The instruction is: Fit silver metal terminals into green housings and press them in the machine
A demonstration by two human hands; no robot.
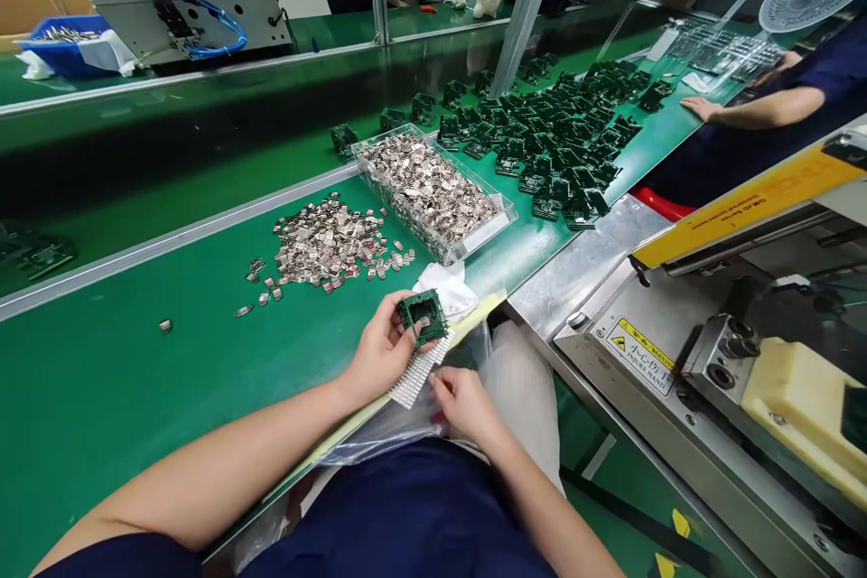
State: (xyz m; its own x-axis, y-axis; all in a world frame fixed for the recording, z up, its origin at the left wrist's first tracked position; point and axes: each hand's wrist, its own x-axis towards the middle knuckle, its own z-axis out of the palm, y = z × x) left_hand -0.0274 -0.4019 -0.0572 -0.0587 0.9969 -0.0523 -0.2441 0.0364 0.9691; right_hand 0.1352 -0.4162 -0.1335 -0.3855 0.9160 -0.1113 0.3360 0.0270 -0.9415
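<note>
My left hand (pixel 385 350) grips a dark green square circuit-board frame (pixel 424 316) with an opening in its middle, thumb on its near side. Under it, at the table's edge, lies a sheet with rows of small pale pieces (pixel 414 379). My right hand (pixel 464 397) is just right of that sheet, its thumb and index finger pinched together; whatever may be between them is too small to name. Beyond my hands a white cloth (pixel 448 287) rests on the table. Loose small metal parts (pixel 325 244) form a pile, and a clear tray (pixel 474 239) holds many more.
Many green circuit boards (pixel 548 131) cover the table beyond the tray. A machine with a yellow panel (pixel 751 199) stands close on the right. Metal posts (pixel 528 13) rise behind the tray. A person's arm (pixel 759 111) rests at the far right; others stand behind the divider.
</note>
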